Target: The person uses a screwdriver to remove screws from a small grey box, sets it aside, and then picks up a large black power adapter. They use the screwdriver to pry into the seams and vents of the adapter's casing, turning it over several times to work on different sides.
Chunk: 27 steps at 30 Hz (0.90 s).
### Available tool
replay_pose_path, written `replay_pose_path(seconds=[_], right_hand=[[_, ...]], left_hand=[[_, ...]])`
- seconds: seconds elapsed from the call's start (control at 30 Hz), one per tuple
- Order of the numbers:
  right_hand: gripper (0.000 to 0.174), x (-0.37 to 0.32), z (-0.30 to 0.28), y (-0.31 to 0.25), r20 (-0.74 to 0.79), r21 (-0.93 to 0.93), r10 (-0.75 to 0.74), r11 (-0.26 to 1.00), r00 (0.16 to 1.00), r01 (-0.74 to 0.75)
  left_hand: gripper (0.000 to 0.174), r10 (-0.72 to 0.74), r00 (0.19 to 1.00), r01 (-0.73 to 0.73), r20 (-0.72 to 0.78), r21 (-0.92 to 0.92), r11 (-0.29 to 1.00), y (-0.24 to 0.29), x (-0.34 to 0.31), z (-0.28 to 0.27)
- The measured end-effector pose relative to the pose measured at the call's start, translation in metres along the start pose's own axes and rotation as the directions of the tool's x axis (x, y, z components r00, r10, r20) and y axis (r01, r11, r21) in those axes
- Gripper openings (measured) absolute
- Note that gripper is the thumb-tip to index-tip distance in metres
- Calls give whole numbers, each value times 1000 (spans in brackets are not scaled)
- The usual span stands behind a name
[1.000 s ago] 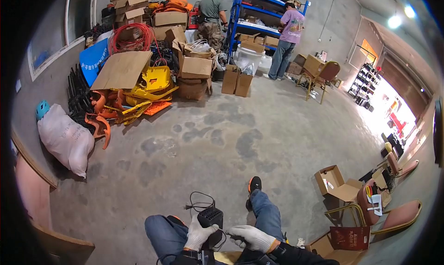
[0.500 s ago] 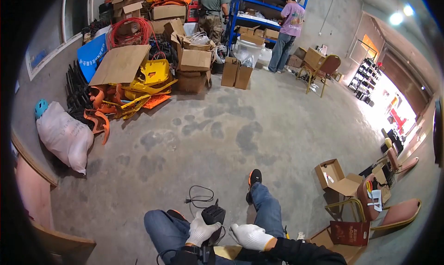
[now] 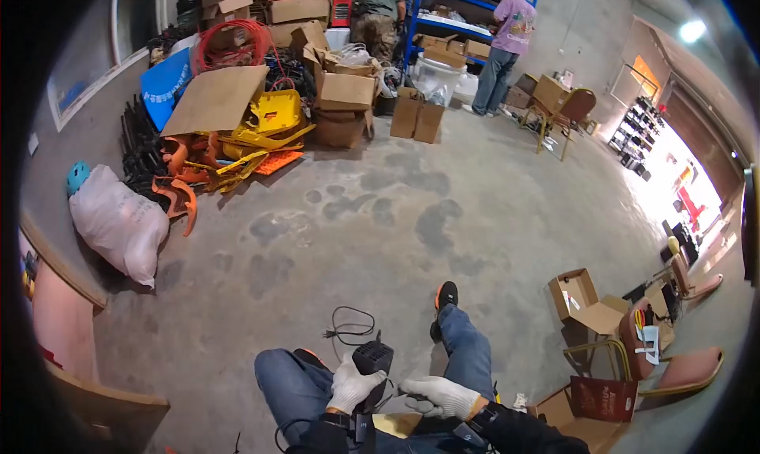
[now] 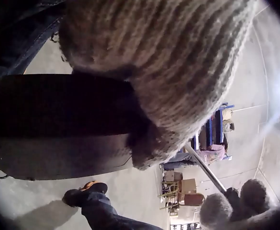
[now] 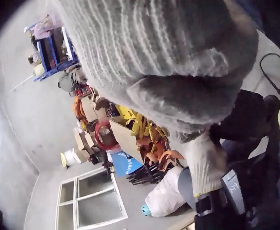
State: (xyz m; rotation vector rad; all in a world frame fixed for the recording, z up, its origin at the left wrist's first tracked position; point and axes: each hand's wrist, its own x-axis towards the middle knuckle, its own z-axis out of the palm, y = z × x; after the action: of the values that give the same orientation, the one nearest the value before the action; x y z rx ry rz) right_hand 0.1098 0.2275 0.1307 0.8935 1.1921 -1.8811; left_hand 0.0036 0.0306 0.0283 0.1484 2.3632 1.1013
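In the head view my gloved left hand [image 3: 352, 384] grips a black box-shaped device [image 3: 374, 357] with a slotted top, held between the knees. A black cable [image 3: 374, 322] loops out beyond it over the floor. My right hand [image 3: 443, 397], in the same kind of white knit glove, is just to the right of the device. Its fingers are curled round the dark handle of a screwdriver [image 4: 208, 167], whose metal shaft shows in the left wrist view, pointing toward the left hand. The glove hides most of the handle. The left wrist view shows the device's smooth side [image 4: 63, 158] close up.
An open cardboard box [image 3: 586, 303] and chairs [image 3: 689, 371] stand to the right. A red box [image 3: 603, 398] lies nearer. Ahead are a white sack [image 3: 119, 224], piled yellow and orange parts [image 3: 277, 113], and a blue shelf [image 3: 451, 18] with two people before it.
The head view has shifted slightly, so the room sits further right and higher. The right hand's fingers are more curled than half a second ago. The left hand keeps hold of the device.
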Motion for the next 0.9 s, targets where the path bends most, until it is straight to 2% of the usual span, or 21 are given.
replay_pose_path(seconds=[0.03, 0.07, 0.1, 0.13, 0.2, 0.3, 0.33, 0.4, 0.43, 0.47, 0.5, 0.53, 0.57, 0.6, 0.67, 0.7, 0.73, 0.8, 0.83, 0.87, 0.9], right_hand=[[38, -3, -2, -4, 55, -265, -39, 963, 998, 53], [37, 14, -2, 4, 3, -354, -143, 925, 990, 135], [35, 21, -5, 8, 63, -530, -353, 781, 934, 331], [33, 23, -8, 10, 154, -677, -522, 563, 839, 474], [31, 12, -8, 10, 58, -962, -495, 203, 867, 180], [28, 4, 16, -13, -41, -998, -362, 65, 931, -19], [28, 5, 14, -13, -58, -996, -374, 87, 926, -28], [30, 15, 3, -9, 40, -970, -488, 190, 872, 151], [36, 38, -12, 10, 111, -895, -684, 247, 721, 372], [36, 42, -18, 9, 114, -894, -686, 244, 718, 375], [40, 38, -19, 3, -47, -576, -543, 700, 838, 422], [44, 33, -20, -1, -97, -83, -321, 946, 942, 313], [42, 23, -19, 3, -131, 48, -305, 948, 943, 314], [42, 25, -19, 5, -132, 52, -303, 949, 944, 312], [35, 28, -20, 10, -113, 84, -110, 989, 987, 120], [36, -2, -8, -5, -137, -55, -113, 993, 984, 106], [36, 4, -13, -1, -138, -55, -113, 993, 984, 107], [33, 24, -22, 11, 123, -3, -171, 985, 978, 172], [31, 29, -22, 13, 92, -141, -184, 970, 979, 196], [31, 33, -22, 16, 96, -144, -181, 970, 979, 194], [30, 36, -22, 18, 99, -265, -261, 923, 960, 278]], left_hand=[[85, 1, 1000, -1, -29, -11, 1000, -6, 1, -1], [85, 11, 999, -12, -45, -20, 1000, -6, 3, 3], [85, -6, 1000, 6, 0, 63, 998, 13, -1, 6], [84, 119, 990, -129, -80, -132, 983, 6, 0, -7], [80, 74, 994, -77, -85, -27, 997, -11, 2, 14], [80, 8, 1000, -7, -13, 65, 998, -3, 3, 5], [81, 22, 1000, -21, -21, 38, 999, -4, 8, 3], [81, 16, 999, -14, -31, 50, 999, -3, 9, 1], [81, 15, 998, -15, -58, 3, 1000, -5, 10, 2], [81, 6, 997, -10, -83, -48, 999, -6, 10, 2], [76, 11, 990, -14, -138, -22, 1000, -6, 13, 6], [76, 8, 991, -10, -135, -21, 1000, -10, 16, 11], [75, 49, 987, -63, -150, -89, 994, -17, 20, 13], [74, 91, 981, -118, -170, -158, 980, -15, 20, 12], [72, 67, 982, -83, -175, -89, 993, -9, 16, 11], [71, 56, 986, -63, -155, -36, 997, -4, 14, 10], [70, 45, 989, -43, -137, 17, 999, -1, 12, 10], [70, 55, 989, -53, -134, 16, 998, -1, 11, 11], [69, 62, 989, -61, -131, 15, 998, -1, 11, 11], [69, 58, 989, -57, -134, 14, 998, -1, 10, 11], [69, 51, 990, -46, -134, 41, 998, -3, 9, 9]])
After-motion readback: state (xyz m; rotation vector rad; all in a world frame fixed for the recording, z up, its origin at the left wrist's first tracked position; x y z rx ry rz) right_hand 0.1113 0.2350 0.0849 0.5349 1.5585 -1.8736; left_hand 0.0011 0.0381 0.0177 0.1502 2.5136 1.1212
